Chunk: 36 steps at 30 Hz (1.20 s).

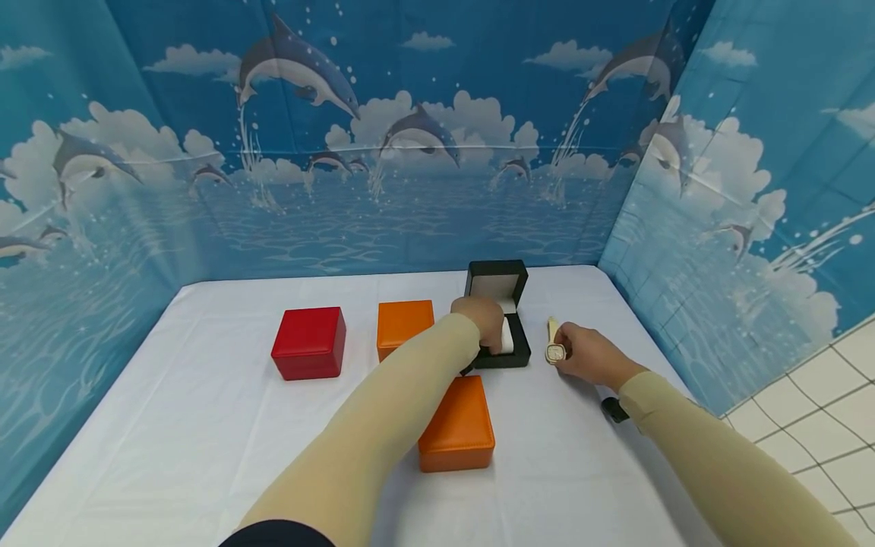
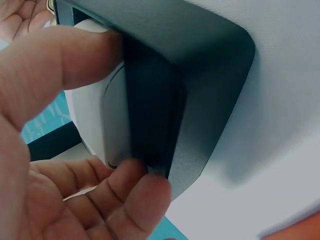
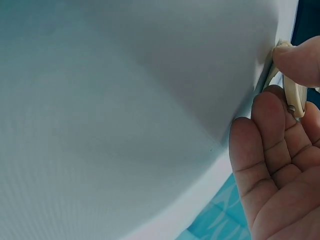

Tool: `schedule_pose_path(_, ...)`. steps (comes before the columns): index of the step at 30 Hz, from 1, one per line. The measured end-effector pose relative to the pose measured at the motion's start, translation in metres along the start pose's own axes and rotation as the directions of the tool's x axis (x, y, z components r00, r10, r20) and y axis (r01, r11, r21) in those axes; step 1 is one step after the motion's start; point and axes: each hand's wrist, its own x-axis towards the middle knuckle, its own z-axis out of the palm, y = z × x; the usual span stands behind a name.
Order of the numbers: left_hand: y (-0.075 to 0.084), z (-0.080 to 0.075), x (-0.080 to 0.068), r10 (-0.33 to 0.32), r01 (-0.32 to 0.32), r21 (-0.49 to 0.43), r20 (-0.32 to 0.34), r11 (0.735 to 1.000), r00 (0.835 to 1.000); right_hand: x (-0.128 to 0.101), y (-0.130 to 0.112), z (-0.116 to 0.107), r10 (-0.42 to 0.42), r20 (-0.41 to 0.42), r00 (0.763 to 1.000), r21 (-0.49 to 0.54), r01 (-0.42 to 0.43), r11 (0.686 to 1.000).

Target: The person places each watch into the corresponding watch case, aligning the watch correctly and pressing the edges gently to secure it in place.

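Observation:
A black watch box [image 1: 521,338] stands with its lid raised at the back of the table. My left hand [image 1: 481,319] reaches into it from the left. In the left wrist view, thumb and fingers pinch a white watch cushion [image 2: 115,115] at the opening of the box; whether it sits fully inside cannot be told. To the right of the box, my right hand [image 1: 591,355] holds a gold-coloured wristwatch [image 1: 555,352] between thumb and fingers, close to the tablecloth. The right wrist view shows the watch [image 3: 295,95] edge-on, partly hidden by the thumb.
A closed red box [image 1: 309,343] stands on the left of the white-covered table [image 1: 171,425]. One orange box [image 1: 405,323] is beside the black box, and another orange box [image 1: 458,425] lies nearer, below my left forearm. A dolphin-print curtain [image 1: 410,213] hangs behind and along the sides.

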Motion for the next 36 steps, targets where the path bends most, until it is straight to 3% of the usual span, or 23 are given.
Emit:
schedule_pose_path(10,0.000,0.005,0.014,0.001,-0.002,0.061,0.013,0.998,1.000,-0.001,-0.001,0.000,0.004,-0.001,1.000,-0.006,-0.004,1.000)
schedule_pose_path(17,0.001,0.003,0.010,0.002,-0.002,0.067,-0.009,0.998,1.000,-0.002,-0.001,-0.001,0.001,0.000,1.000,0.005,-0.001,1.000)
schedule_pose_path(33,-0.003,0.001,0.008,0.030,-0.030,-0.035,0.006,0.999,1.000,-0.001,-0.003,0.002,-0.019,-0.033,0.999,0.005,0.020,1.000)
schedule_pose_path(36,-0.004,-0.002,0.002,0.034,-0.034,-0.080,-0.007,0.996,0.999,-0.001,-0.003,0.002,-0.028,-0.054,0.998,0.023,0.030,0.999)
